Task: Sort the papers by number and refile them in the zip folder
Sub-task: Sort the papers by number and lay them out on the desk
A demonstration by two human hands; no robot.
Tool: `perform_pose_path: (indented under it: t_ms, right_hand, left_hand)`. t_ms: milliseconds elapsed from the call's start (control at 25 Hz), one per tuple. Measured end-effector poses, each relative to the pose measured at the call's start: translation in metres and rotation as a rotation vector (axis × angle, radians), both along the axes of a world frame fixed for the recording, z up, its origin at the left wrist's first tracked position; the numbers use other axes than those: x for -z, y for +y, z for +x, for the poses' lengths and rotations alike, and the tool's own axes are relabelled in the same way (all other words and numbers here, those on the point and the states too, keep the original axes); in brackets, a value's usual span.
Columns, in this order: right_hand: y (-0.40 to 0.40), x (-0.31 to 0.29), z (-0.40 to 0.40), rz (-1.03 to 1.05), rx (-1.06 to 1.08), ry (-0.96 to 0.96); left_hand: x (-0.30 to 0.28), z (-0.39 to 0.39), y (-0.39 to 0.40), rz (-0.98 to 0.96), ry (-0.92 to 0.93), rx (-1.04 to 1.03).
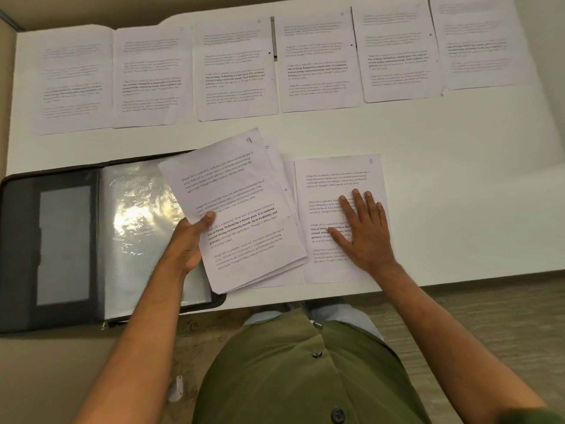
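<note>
Sorting: left hand [191,240] pinches thin stack [235,209], sheet 9 on top, over open folder [61,246].
Right hand [363,231]: flat, fingers spread, pressing sheet 8 [339,179] onto desk [458,179].
Handling: paper looks light, floppy, slippery; best gripped at an edge.
</note>
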State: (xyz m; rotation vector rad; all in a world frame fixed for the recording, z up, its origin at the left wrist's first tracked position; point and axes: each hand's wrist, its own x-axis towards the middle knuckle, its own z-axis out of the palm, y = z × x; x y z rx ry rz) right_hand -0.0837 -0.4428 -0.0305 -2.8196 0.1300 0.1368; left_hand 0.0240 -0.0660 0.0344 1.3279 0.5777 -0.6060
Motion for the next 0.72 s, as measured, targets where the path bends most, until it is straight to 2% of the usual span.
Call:
perform_pose_path:
  t_ms: [120, 200, 280, 360, 440, 520, 720]
  right_hand:
    - [0.02, -0.017, 0.004, 0.158, 0.114, -0.063]
    - [0.045, -0.04, 0.012, 0.39, 0.234, -0.099]
    - [0.069, -0.065, 0.027, 0.684, 0.368, 0.003]
    - [0.085, -0.08, 0.037, 0.858, 0.457, 0.142]
    - [0.09, -0.082, 0.042, 0.881, 0.519, 0.16]
    - [0.085, -0.079, 0.041, 0.875, 0.617, 0.101]
    - [0.044, -0.076, 0.027, 0.882, 0.724, 0.038]
  left_hand:
    - [0.002, 0.002, 0.003, -0.035, 0.007, 0.04]
    - [0.003, 0.004, 0.001, -0.069, 0.011, 0.054]
    - [0.002, 0.006, -0.006, -0.102, -0.002, 0.085]
    - [0.001, 0.006, -0.016, -0.136, -0.017, 0.099]
    - [0.0, 0.007, -0.029, -0.161, -0.021, 0.081]
    - [-0.005, 0.008, -0.045, -0.154, -0.021, 0.086]
    - [-0.011, 0.003, -0.09, -0.139, 0.01, 0.143]
